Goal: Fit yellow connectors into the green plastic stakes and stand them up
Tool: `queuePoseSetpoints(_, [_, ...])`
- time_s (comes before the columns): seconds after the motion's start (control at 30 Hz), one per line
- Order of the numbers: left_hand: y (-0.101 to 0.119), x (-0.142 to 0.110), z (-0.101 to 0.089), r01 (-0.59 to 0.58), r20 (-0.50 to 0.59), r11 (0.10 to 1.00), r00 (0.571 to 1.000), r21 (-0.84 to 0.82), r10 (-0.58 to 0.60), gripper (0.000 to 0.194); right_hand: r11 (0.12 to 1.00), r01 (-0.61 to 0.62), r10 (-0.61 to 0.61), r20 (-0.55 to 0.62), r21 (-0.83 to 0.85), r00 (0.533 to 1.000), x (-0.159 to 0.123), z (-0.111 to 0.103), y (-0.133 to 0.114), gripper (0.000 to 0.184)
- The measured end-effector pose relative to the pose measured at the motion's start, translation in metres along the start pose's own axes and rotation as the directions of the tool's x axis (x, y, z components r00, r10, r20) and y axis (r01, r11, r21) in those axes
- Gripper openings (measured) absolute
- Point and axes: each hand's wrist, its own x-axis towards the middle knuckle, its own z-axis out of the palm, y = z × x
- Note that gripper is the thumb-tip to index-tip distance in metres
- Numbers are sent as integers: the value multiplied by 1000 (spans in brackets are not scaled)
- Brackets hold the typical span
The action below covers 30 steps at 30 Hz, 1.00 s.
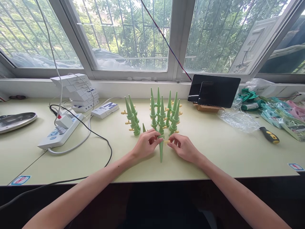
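My left hand (148, 143) pinches a green plant watering spike (161, 152) near its collar, the pointed end facing me. From the right, my right hand (183, 147) grips a small yellow valve (167, 142) between thumb and fingers, close against the spike's side. Whether the valve is seated in the spike cannot be made out. Beyond my hands, several more green spikes with yellow valves stand tip up in clusters: a left group (132, 119) and a right group (174, 122). Another green tip (144, 128) shows just behind my left hand, its lower part hidden.
On the left are a power strip (62, 129) with cables, stacked white boxes (79, 92), a single white box (105, 110) and a pan (19, 121). To the right are a propped tablet (224, 90), a screwdriver (269, 135), clear plastic wrap (238, 121) and bagged items (283, 114).
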Motion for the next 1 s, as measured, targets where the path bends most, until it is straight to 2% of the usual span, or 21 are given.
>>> queuePoseSetpoints(0.13, [0, -1, 0, 3, 13, 1000, 1000, -11, -3, 14, 1000, 18, -18, 28, -9, 999, -1, 0, 0, 17])
queuePoseSetpoints(0.37, [1, 0, 0, -15, 4, 1000, 1000, -16, 15, 17, 1000, 3, -2, 67, -15, 998, 0, 0, -1, 32])
queuePoseSetpoints(0.53, [1, 0, 0, -5, -2, 1000, 1000, -4, 5, 16, 1000, -13, 14, 20, -14, 1000, 0, 0, 0, 18])
queuePoseSetpoints(0.7, [0, -1, 1, 5, -1, 1000, 1000, -1, -5, 15, 1000, 3, -4, 18, 3, 1000, 0, 0, 1, 14])
queuePoseSetpoints(1.0, [1, -1, 0, -8, 15, 999, 1000, -32, 8, 13, 1000, 12, -11, 70, -16, 997, -1, 0, -1, 27])
